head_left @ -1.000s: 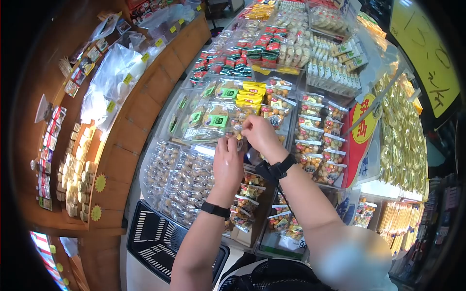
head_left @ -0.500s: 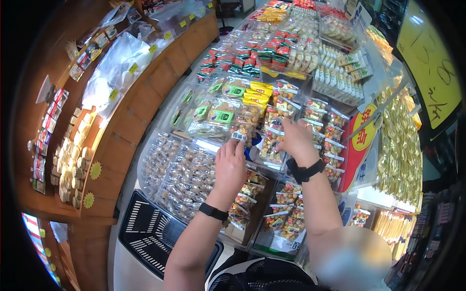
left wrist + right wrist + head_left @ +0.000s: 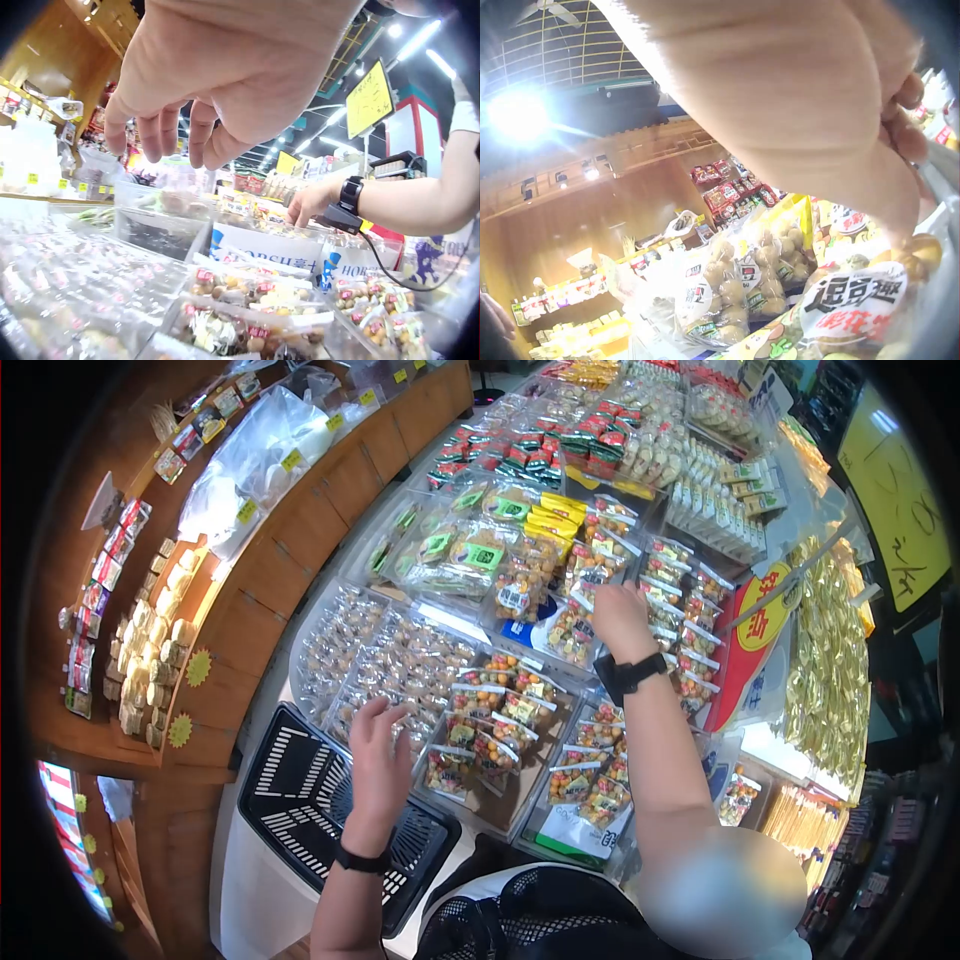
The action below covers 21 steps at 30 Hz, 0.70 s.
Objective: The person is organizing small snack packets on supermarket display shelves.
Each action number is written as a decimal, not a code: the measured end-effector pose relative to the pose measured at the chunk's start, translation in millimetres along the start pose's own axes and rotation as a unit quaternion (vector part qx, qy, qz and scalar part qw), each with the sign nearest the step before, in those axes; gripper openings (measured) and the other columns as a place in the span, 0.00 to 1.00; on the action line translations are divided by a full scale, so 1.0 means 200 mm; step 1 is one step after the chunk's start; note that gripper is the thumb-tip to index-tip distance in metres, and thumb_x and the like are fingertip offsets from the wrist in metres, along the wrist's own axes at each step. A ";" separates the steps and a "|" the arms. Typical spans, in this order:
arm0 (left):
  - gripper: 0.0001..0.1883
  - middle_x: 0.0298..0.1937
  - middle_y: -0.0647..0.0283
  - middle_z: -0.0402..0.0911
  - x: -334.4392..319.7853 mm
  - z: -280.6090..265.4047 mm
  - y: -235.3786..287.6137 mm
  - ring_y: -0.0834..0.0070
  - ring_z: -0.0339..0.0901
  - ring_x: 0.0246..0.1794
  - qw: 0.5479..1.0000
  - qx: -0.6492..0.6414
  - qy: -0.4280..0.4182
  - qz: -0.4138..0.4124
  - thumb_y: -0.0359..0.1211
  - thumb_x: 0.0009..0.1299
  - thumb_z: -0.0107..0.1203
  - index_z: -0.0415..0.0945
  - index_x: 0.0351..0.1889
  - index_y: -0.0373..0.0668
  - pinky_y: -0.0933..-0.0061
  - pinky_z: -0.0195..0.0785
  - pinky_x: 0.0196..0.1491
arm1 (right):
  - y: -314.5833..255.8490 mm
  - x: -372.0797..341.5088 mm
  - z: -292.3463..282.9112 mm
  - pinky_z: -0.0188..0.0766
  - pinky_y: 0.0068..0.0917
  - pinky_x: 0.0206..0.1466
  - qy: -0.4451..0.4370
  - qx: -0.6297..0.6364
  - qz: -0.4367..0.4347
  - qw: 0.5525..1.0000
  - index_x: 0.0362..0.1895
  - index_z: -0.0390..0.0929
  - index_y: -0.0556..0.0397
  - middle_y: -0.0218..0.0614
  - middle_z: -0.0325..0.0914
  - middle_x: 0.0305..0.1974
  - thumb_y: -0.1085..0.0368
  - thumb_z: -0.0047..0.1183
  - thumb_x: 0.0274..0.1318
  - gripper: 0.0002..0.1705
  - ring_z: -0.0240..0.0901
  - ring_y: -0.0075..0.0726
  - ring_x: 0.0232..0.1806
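My right hand (image 3: 622, 622) reaches into the row of clear snack bags (image 3: 572, 635) with white tops, in the middle of the display. In the right wrist view its curled fingers (image 3: 909, 142) pinch the pale top edge of a snack bag (image 3: 851, 304) with large black lettering; the hand hides part of that edge. My left hand (image 3: 380, 755) hovers above the bin of small wrapped snacks, near the black basket, fingers loosely bent and holding nothing. Left of the right hand stand bags of round brown nuts (image 3: 522, 582), also seen as nut bags (image 3: 712, 292) in the right wrist view.
A black basket (image 3: 300, 800) sits at the display's front left. Clear dividers separate bins of wrapped snacks (image 3: 400, 660), mixed snack bags (image 3: 490, 725) and green-labelled packs (image 3: 480, 555). Gold packs (image 3: 830, 660) fill the right side. A wooden shelf counter (image 3: 270, 600) runs along the left.
My left hand has left the nut bag and drawn back toward the basket. My right hand has shifted from beside the left hand to the snack bags on the right.
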<state>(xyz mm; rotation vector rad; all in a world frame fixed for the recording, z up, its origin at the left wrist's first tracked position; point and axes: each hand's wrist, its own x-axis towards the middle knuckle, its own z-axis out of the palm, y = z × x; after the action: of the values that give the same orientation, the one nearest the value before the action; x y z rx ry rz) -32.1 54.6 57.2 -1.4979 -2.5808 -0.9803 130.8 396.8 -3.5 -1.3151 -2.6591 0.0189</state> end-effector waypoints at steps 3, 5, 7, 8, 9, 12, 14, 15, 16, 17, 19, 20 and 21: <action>0.14 0.55 0.51 0.71 -0.27 -0.08 -0.15 0.54 0.71 0.57 0.999 0.024 0.011 -0.039 0.20 0.64 0.56 0.75 0.48 0.38 0.62 0.65 0.60 | -0.02 0.02 -0.03 0.63 0.41 0.51 -0.019 -0.006 0.003 1.000 0.27 0.85 0.49 0.36 0.83 0.34 0.69 0.53 0.48 0.08 0.72 0.46 0.47; 0.13 0.53 0.49 0.72 -0.47 -0.12 -0.24 0.52 0.70 0.56 0.995 0.034 0.017 -0.090 0.21 0.64 0.56 0.75 0.47 0.38 0.60 0.65 0.58 | -0.04 0.03 -0.06 0.63 0.41 0.53 -0.076 -0.014 0.033 0.996 0.30 0.86 0.48 0.37 0.84 0.36 0.68 0.54 0.49 0.08 0.73 0.47 0.49; 0.12 0.52 0.50 0.72 -0.68 -0.15 -0.30 0.52 0.71 0.56 0.991 0.050 0.003 -0.127 0.22 0.64 0.56 0.75 0.46 0.38 0.60 0.65 0.57 | -0.06 0.03 -0.12 0.63 0.42 0.54 -0.101 -0.030 0.034 0.994 0.32 0.86 0.48 0.38 0.84 0.38 0.65 0.57 0.49 0.07 0.73 0.47 0.51; 0.12 0.51 0.51 0.73 -0.78 -0.16 -0.32 0.53 0.71 0.55 0.985 0.065 -0.009 -0.159 0.22 0.64 0.57 0.75 0.46 0.37 0.60 0.66 0.57 | -0.06 0.04 -0.13 0.62 0.42 0.55 -0.121 -0.045 0.038 0.991 0.35 0.86 0.48 0.38 0.84 0.40 0.62 0.59 0.50 0.08 0.72 0.48 0.52; 0.12 0.50 0.51 0.73 -0.88 -0.15 -0.34 0.53 0.71 0.54 0.981 0.042 -0.029 -0.189 0.23 0.64 0.58 0.74 0.46 0.37 0.61 0.66 0.56 | -0.05 0.06 -0.12 0.62 0.42 0.57 -0.118 -0.070 0.045 0.989 0.38 0.85 0.47 0.38 0.83 0.44 0.56 0.64 0.48 0.14 0.72 0.48 0.53; 0.23 0.51 0.49 0.75 -1.12 -0.13 -0.32 0.52 0.73 0.53 0.951 -0.036 -0.132 -0.278 0.33 0.61 0.67 0.73 0.52 0.36 0.61 0.68 0.55 | -0.03 0.09 -0.11 0.61 0.47 0.57 -0.013 -0.022 0.085 0.996 0.39 0.84 0.48 0.42 0.80 0.47 0.58 0.61 0.51 0.13 0.70 0.48 0.55; 0.33 0.56 0.47 0.74 -1.24 -0.10 -0.33 0.50 0.73 0.58 0.927 -0.041 -0.252 -0.274 0.41 0.59 0.70 0.70 0.59 0.35 0.60 0.68 0.59 | -0.04 0.08 -0.08 0.60 0.47 0.58 0.020 -0.003 0.093 0.995 0.41 0.83 0.49 0.43 0.79 0.47 0.61 0.58 0.53 0.12 0.70 0.49 0.55; 0.37 0.58 0.46 0.74 -1.25 -0.08 -0.31 0.50 0.73 0.59 0.894 -0.086 -0.294 -0.327 0.44 0.58 0.70 0.68 0.61 0.35 0.60 0.67 0.60 | -0.05 0.07 -0.09 0.60 0.47 0.58 0.060 0.014 0.100 0.993 0.42 0.82 0.50 0.43 0.78 0.47 0.64 0.55 0.54 0.12 0.70 0.50 0.55; 0.40 0.60 0.45 0.73 -1.25 -0.06 -0.31 0.50 0.72 0.61 0.854 -0.131 -0.333 -0.378 0.47 0.58 0.70 0.67 0.63 0.35 0.59 0.67 0.61 | -0.07 0.04 -0.10 0.60 0.47 0.58 0.062 0.014 0.101 0.993 0.42 0.82 0.50 0.43 0.78 0.47 0.64 0.55 0.54 0.12 0.70 0.50 0.55; 0.41 0.59 0.44 0.74 -1.30 -0.02 -0.36 0.50 0.73 0.60 0.869 -0.112 -0.359 -0.323 0.47 0.57 0.70 0.67 0.64 0.36 0.59 0.68 0.61 | -0.09 0.02 -0.11 0.60 0.47 0.58 0.078 0.050 0.122 0.988 0.44 0.81 0.50 0.43 0.77 0.47 0.66 0.53 0.54 0.12 0.69 0.51 0.55; 0.38 0.57 0.44 0.76 -1.23 -0.02 -0.31 0.49 0.75 0.57 0.869 -0.023 -0.413 -0.272 0.43 0.59 0.67 0.66 0.64 0.37 0.58 0.69 0.58 | -0.14 -0.07 -0.14 0.60 0.49 0.58 0.116 0.101 0.154 0.976 0.46 0.79 0.47 0.40 0.76 0.48 0.66 0.53 0.54 0.14 0.69 0.50 0.56; 0.36 0.56 0.43 0.76 -1.22 -0.01 -0.31 0.49 0.75 0.56 0.873 -0.014 -0.417 -0.253 0.41 0.60 0.65 0.65 0.65 0.38 0.58 0.70 0.57 | -0.16 -0.13 -0.15 0.60 0.49 0.58 0.117 0.097 0.161 0.975 0.46 0.79 0.47 0.40 0.76 0.48 0.66 0.53 0.54 0.14 0.69 0.50 0.56; 0.36 0.56 0.43 0.76 -1.20 -0.01 -0.31 0.49 0.75 0.56 0.871 -0.015 -0.425 -0.246 0.41 0.60 0.65 0.65 0.65 0.38 0.58 0.70 0.57 | -0.19 -0.20 -0.19 0.61 0.50 0.57 0.132 0.141 0.167 0.967 0.45 0.79 0.46 0.39 0.76 0.48 0.65 0.54 0.53 0.13 0.69 0.50 0.55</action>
<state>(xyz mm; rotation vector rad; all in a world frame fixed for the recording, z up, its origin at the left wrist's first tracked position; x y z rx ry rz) 50.5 -155.7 -44.7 -1.5470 -3.7104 -0.3664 131.0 340.4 30.4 -1.5278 -2.1013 0.2389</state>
